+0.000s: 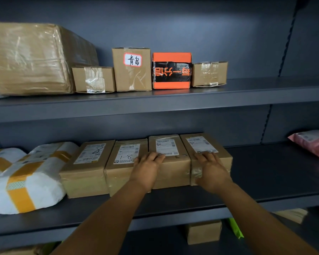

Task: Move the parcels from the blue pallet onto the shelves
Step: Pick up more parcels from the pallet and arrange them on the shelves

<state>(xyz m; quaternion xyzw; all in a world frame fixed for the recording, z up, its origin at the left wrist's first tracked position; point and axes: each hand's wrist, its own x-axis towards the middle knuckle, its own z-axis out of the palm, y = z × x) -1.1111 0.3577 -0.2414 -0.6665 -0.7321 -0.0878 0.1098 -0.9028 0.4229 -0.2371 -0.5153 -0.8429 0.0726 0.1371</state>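
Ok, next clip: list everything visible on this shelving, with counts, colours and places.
Large taped box: 1, brown, upper shelf, left.
Small cardboard boxes: 3, brown, upper shelf, centre.
Orange box: 1, orange and black, upper shelf, between two brown boxes.
Labelled boxes: 4, brown, middle shelf, side by side.
Wrapped parcels: at least 2, white with yellow tape, middle shelf, left.
Pink bag: 1, pink, middle shelf, far right.
Lower box: 1, brown, below the middle shelf.
Shelves: dark grey.
Left hand: on the third labelled box.
Right hand: on the fourth labelled box.
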